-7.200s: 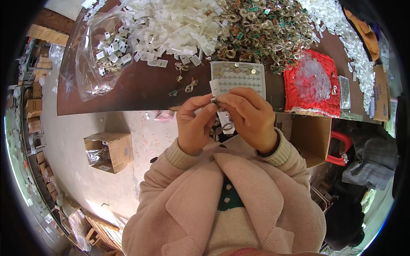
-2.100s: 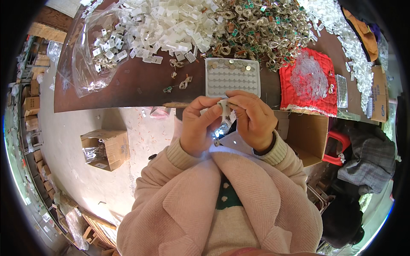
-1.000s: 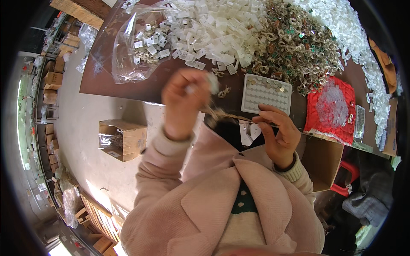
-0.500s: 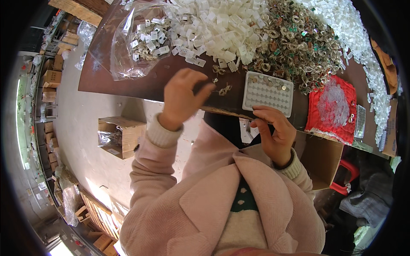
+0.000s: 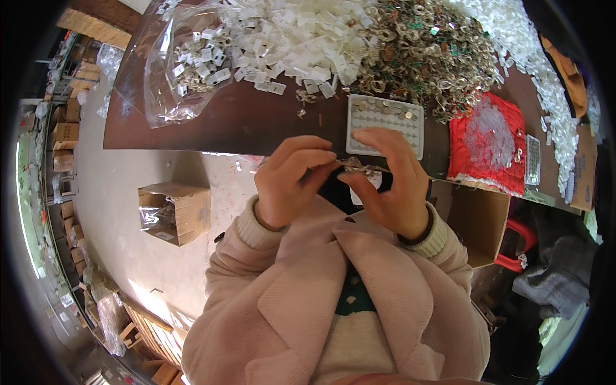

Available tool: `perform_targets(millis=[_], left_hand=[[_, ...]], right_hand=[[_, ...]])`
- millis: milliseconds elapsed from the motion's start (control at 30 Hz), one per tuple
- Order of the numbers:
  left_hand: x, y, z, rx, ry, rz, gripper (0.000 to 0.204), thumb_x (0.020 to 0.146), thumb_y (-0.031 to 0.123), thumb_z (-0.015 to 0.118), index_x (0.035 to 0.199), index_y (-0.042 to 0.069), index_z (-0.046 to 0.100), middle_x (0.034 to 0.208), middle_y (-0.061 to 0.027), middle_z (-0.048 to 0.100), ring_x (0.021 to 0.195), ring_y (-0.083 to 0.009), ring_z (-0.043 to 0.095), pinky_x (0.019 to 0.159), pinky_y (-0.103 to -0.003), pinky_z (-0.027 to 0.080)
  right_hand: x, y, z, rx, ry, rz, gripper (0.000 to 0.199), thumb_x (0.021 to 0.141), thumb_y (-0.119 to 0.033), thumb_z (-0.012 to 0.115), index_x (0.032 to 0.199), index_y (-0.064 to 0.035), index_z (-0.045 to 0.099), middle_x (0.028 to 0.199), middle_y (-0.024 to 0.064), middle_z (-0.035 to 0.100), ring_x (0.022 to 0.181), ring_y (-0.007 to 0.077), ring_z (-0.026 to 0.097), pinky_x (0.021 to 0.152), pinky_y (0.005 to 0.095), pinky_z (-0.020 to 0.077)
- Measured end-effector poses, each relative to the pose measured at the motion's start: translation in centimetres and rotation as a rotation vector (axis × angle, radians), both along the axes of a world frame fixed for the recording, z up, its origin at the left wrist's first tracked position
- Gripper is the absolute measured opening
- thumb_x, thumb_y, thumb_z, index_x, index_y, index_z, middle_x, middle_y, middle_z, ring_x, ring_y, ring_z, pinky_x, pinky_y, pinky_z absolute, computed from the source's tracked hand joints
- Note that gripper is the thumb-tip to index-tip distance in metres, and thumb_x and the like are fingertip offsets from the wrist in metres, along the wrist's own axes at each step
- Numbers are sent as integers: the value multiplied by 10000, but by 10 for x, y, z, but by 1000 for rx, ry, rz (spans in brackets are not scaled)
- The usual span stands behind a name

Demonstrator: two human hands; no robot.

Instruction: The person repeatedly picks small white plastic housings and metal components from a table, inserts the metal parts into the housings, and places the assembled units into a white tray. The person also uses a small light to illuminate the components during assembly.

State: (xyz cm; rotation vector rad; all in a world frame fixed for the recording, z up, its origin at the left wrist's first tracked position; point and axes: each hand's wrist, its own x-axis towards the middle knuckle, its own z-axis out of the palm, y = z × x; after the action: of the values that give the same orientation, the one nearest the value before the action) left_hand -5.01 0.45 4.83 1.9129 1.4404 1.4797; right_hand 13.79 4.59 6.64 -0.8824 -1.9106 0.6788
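Head view: both hands meet just in front of the near edge of the brown tabletop point(image 5: 256, 122), the left hand point(image 5: 292, 179) and right hand point(image 5: 388, 183) pinching one small metal piece point(image 5: 359, 168) between their fingertips. Just beyond lies a white tray point(image 5: 385, 119) with only a few of its pockets filled. Far behind, big heaps of white plastic bits point(image 5: 301, 32) and metal rings point(image 5: 423, 45) remain, so most of the work seems left.
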Motion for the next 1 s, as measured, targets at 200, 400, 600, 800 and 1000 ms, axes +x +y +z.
perform_targets(millis=[200,400,600,800,1000], left_hand=[[23,-7,-3,-186,-566,-192,302,826,-143,699,1097,-15,667,1117,-145,679,992,-191,673,819,-295,567],[23,-10,-10,-346,-899,-310,458,867,-174,633,1292,-30,541,1162,-149,673,1094,-197,649,946,-333,547],[25,-14,-7,-373,-812,-288,482,869,-169,634,1314,-20,526,1162,-148,672,1075,-201,660,939,-331,553],[1,7,-8,-356,-534,-17,384,906,-112,609,1278,-21,578,1092,-125,694,973,-179,685,839,-295,571],[-89,78,-32,-167,517,279,148,857,32,668,998,53,708,913,-115,661,770,-272,654,681,-344,516]], right_hand=[[12,-2,-3,-182,93,125,245,796,70,750,1012,-24,686,932,130,696,787,249,699,690,311,560],[21,-3,-4,-68,16,190,274,814,61,743,1066,-30,686,1003,141,677,835,272,700,717,330,569],[20,-6,-8,-69,2,147,317,810,39,753,1106,-41,674,1002,140,666,850,293,694,722,332,568],[18,-7,-9,-54,-26,70,271,798,27,769,1051,-39,694,953,135,675,802,295,690,692,335,565],[15,-6,-11,-94,-8,108,218,807,23,773,1005,-45,712,942,129,684,765,272,693,668,316,560]])
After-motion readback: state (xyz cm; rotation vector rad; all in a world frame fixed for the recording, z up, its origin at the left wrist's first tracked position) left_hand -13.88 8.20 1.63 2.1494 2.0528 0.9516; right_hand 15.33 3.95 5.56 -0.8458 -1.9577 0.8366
